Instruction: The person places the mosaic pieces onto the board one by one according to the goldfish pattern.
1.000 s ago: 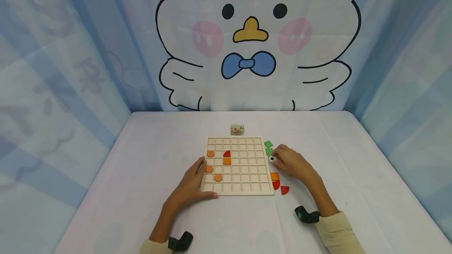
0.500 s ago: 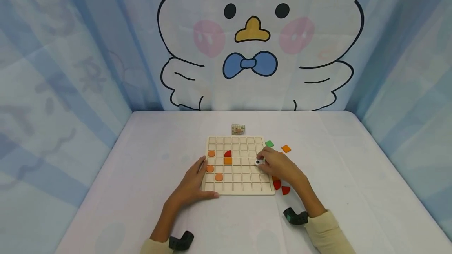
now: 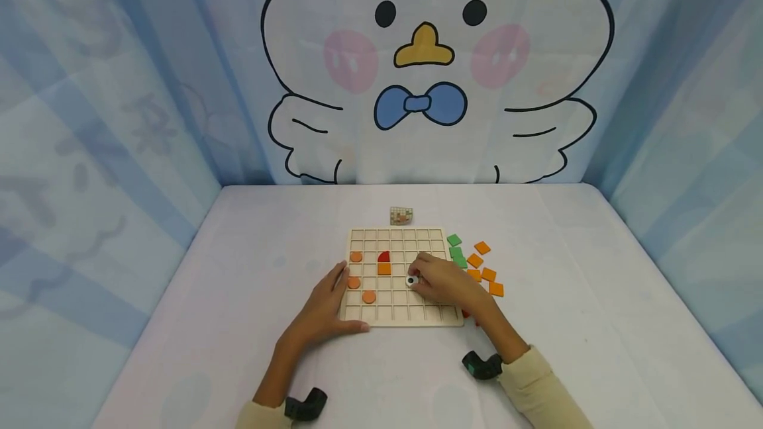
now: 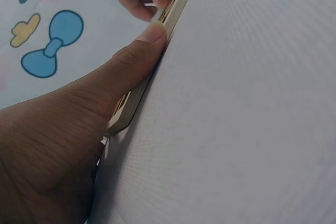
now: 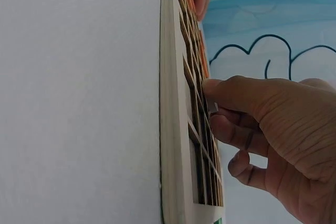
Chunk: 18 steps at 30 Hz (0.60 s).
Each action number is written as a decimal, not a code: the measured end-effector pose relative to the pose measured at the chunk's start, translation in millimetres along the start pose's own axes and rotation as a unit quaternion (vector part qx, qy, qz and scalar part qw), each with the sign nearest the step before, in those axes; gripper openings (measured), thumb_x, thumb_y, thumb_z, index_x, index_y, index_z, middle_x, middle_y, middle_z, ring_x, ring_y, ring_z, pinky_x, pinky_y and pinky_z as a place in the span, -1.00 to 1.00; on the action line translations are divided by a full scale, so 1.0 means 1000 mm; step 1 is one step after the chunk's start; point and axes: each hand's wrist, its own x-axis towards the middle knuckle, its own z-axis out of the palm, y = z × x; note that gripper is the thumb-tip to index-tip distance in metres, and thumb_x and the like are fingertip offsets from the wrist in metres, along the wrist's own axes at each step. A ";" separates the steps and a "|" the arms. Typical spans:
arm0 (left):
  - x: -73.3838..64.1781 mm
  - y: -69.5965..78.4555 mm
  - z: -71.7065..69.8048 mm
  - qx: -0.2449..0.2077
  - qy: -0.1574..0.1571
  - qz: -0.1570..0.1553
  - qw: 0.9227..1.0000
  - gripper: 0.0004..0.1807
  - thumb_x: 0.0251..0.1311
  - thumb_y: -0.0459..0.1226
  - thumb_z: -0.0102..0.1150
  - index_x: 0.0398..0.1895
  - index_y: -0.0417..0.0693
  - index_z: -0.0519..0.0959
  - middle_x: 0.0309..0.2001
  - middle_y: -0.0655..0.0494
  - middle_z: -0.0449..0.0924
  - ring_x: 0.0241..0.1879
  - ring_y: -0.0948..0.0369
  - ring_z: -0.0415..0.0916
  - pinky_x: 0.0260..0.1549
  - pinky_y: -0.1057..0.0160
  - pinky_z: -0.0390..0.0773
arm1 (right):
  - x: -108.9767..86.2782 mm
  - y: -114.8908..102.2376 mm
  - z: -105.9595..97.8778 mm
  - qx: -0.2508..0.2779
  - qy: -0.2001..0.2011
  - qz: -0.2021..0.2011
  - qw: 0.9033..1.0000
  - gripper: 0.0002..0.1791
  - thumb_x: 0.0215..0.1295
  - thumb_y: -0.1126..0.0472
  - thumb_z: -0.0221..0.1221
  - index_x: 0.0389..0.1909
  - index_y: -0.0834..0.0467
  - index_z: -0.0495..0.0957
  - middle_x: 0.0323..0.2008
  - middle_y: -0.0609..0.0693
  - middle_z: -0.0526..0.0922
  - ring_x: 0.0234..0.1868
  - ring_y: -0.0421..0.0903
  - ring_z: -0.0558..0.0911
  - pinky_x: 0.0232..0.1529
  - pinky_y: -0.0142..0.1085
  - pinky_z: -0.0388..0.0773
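Observation:
A pale wooden grid board (image 3: 429,236) lies flat on the table. At its near left corner rests my left hand (image 3: 320,306), fingers along the left side and thumb (image 4: 152,32) on the near edge. My right hand (image 3: 444,280) pinches a small white piece with a black dot (image 3: 410,281) just right of the board's middle; whether it touches the grid is unclear. Several pieces sit in cells: a red quarter-circle (image 3: 384,257) directly above an orange square (image 3: 384,269), and light orange discs (image 3: 369,296) toward the left. Part of the grid is hidden under the right hand.
Right of the board lie green pieces (image 3: 456,252) and several orange tiles (image 3: 489,275). Red bits (image 3: 466,314) show beneath the right forearm. Behind the board stands a small patterned card (image 3: 401,216). A printed curtain (image 3: 536,151) surrounds the table.
My right hand has carried the white piece leftward from beside the board's right edge to over its middle. Orange tiles it had covered now show. The left hand stays in place.

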 end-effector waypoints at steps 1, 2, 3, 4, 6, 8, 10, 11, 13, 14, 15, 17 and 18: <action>0.000 0.000 0.000 0.001 0.000 0.001 1.000 0.39 -0.24 0.28 0.47 0.56 -0.14 -0.09 0.58 -0.04 -0.19 0.54 -0.09 -0.12 0.42 -0.16 0.11 | 0.001 -0.002 0.000 0.001 -0.001 0.001 1.000 -0.76 0.28 0.10 0.28 -0.12 0.13 0.62 -0.22 -0.09 0.55 -0.43 -0.29 0.42 -0.37 -0.46 0.48; 0.000 0.000 0.000 0.001 -0.002 0.000 1.000 0.39 -0.24 0.28 0.46 0.56 -0.13 -0.10 0.59 -0.03 -0.20 0.54 -0.08 -0.12 0.43 -0.15 0.11 | 0.003 -0.004 0.001 0.001 -0.003 0.001 1.000 -0.76 0.28 0.09 0.28 -0.12 0.12 0.62 -0.22 -0.10 0.55 -0.44 -0.29 0.41 -0.38 -0.46 0.47; 0.000 -0.001 0.000 0.003 -0.002 0.001 1.000 0.39 -0.24 0.29 0.46 0.56 -0.13 -0.10 0.59 -0.04 -0.20 0.54 -0.08 -0.12 0.43 -0.14 0.12 | 0.004 -0.006 0.001 0.003 -0.003 0.003 1.000 -0.76 0.28 0.09 0.28 -0.12 0.12 0.62 -0.23 -0.10 0.55 -0.44 -0.29 0.41 -0.38 -0.46 0.46; 0.000 -0.001 0.000 0.002 0.000 0.003 1.000 0.39 -0.24 0.28 0.46 0.56 -0.14 -0.09 0.58 -0.04 -0.19 0.54 -0.08 -0.11 0.42 -0.15 0.12 | 0.005 -0.009 0.001 0.004 -0.003 0.005 1.000 -0.76 0.28 0.08 0.28 -0.12 0.11 0.62 -0.23 -0.10 0.55 -0.44 -0.29 0.41 -0.37 -0.46 0.47; 0.001 0.000 0.000 0.001 0.002 0.007 1.000 0.38 -0.23 0.28 0.46 0.55 -0.15 -0.08 0.58 -0.06 -0.18 0.53 -0.10 -0.10 0.41 -0.16 0.14 | 0.008 -0.013 0.002 -0.002 0.000 0.011 1.000 -0.75 0.28 0.05 0.28 -0.12 0.10 0.63 -0.22 -0.11 0.56 -0.42 -0.28 0.42 -0.36 -0.45 0.48; 0.001 0.000 0.000 0.001 0.001 0.007 1.000 0.39 -0.23 0.28 0.46 0.56 -0.14 -0.09 0.58 -0.05 -0.19 0.54 -0.09 -0.11 0.42 -0.15 0.13 | 0.011 -0.016 0.003 -0.016 0.004 0.010 1.000 -0.73 0.28 0.02 0.28 -0.11 0.09 0.63 -0.21 -0.11 0.57 -0.41 -0.28 0.43 -0.33 -0.43 0.50; 0.001 0.000 0.000 0.002 0.002 0.010 1.000 0.38 -0.23 0.28 0.46 0.55 -0.15 -0.08 0.58 -0.06 -0.18 0.54 -0.10 -0.11 0.41 -0.16 0.13 | 0.014 -0.019 0.004 -0.030 0.010 0.006 0.999 -0.72 0.27 0.00 0.28 -0.12 0.08 0.64 -0.21 -0.11 0.59 -0.40 -0.28 0.43 -0.31 -0.42 0.52; 0.001 0.000 -0.001 0.003 0.000 0.011 1.000 0.38 -0.23 0.28 0.46 0.56 -0.14 -0.09 0.58 -0.06 -0.19 0.54 -0.10 -0.11 0.42 -0.15 0.13 | 0.015 -0.021 0.005 -0.036 0.012 0.003 0.999 -0.72 0.27 0.00 0.29 -0.12 0.08 0.64 -0.21 -0.11 0.59 -0.41 -0.28 0.44 -0.31 -0.41 0.53; 0.001 0.000 -0.001 0.005 -0.002 0.011 1.000 0.39 -0.22 0.28 0.46 0.56 -0.14 -0.11 0.58 -0.06 -0.19 0.54 -0.09 -0.12 0.42 -0.14 0.12 | 0.018 -0.023 0.007 -0.045 0.016 -0.001 0.999 -0.71 0.26 -0.01 0.29 -0.13 0.09 0.64 -0.21 -0.10 0.60 -0.41 -0.28 0.44 -0.31 -0.41 0.54; 0.001 0.000 -0.001 0.007 -0.001 0.014 1.000 0.38 -0.22 0.28 0.46 0.55 -0.15 -0.10 0.58 -0.07 -0.18 0.54 -0.10 -0.11 0.42 -0.15 0.13 | 0.020 -0.024 0.008 -0.045 0.017 -0.003 0.999 -0.71 0.26 -0.01 0.29 -0.14 0.10 0.64 -0.21 -0.10 0.60 -0.41 -0.28 0.45 -0.31 -0.40 0.54; 0.001 0.000 -0.001 0.006 0.000 0.014 1.000 0.38 -0.22 0.28 0.46 0.55 -0.15 -0.10 0.58 -0.08 -0.18 0.54 -0.11 -0.11 0.42 -0.16 0.13 | 0.021 -0.026 0.008 -0.044 0.017 -0.002 0.999 -0.71 0.26 -0.01 0.30 -0.14 0.10 0.64 -0.21 -0.10 0.60 -0.40 -0.28 0.46 -0.30 -0.39 0.55; 0.001 -0.001 -0.001 0.008 -0.002 0.015 1.000 0.39 -0.22 0.28 0.46 0.55 -0.15 -0.11 0.58 -0.08 -0.19 0.54 -0.10 -0.11 0.42 -0.15 0.13 | 0.023 -0.028 0.010 -0.046 0.015 0.000 0.999 -0.70 0.26 -0.02 0.29 -0.14 0.09 0.63 -0.21 -0.10 0.60 -0.40 -0.27 0.47 -0.28 -0.40 0.55; 0.001 -0.001 -0.001 0.008 -0.001 0.016 1.000 0.38 -0.22 0.28 0.46 0.55 -0.15 -0.10 0.58 -0.08 -0.18 0.54 -0.10 -0.11 0.42 -0.15 0.13 | 0.025 -0.029 0.011 -0.046 0.012 0.002 0.999 -0.70 0.26 -0.02 0.29 -0.13 0.09 0.63 -0.20 -0.10 0.60 -0.39 -0.28 0.47 -0.27 -0.40 0.56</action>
